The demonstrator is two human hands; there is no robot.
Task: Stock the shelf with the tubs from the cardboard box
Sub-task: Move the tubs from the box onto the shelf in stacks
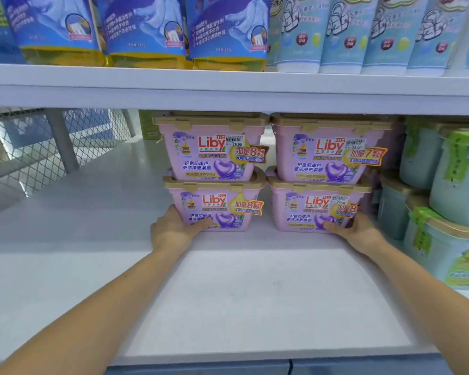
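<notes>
Forearms: both reach in over the bare front of the white shelf (241, 293) toward the stacked goods.
Left grip (173, 228): hand curled against the outer lower corner of the lower left tub (214, 207), thumb along its front base; in contact, not lifting it clear.
Right grip (355, 230): hand mirrored on the outer lower corner of the lower right tub (314, 209), fingers on its front face.
Tub location: four pink tubs, two stacks of two, stand between the grips, deep on the shelf; the upper left tub (211, 147) and upper right tub (328, 150) rest on the lids below.
Step in hand: judged as squaring the two stacks on the shelf, pressing them together or sliding them as one block.
Next move: calls for even pressure from both sides, kept low, so the upper tubs do not slip off their lids.
Right of the right grip: green tubs (444, 212) stacked just beside the pink block, limiting sideways room.
Left of the left grip: open shelf, with a wire mesh panel (52, 147) behind.
Above: upper shelf board (228, 87) close over the top lids; detergent pouches (146, 28) stand on it.
Cardboard box: not in view.
</notes>
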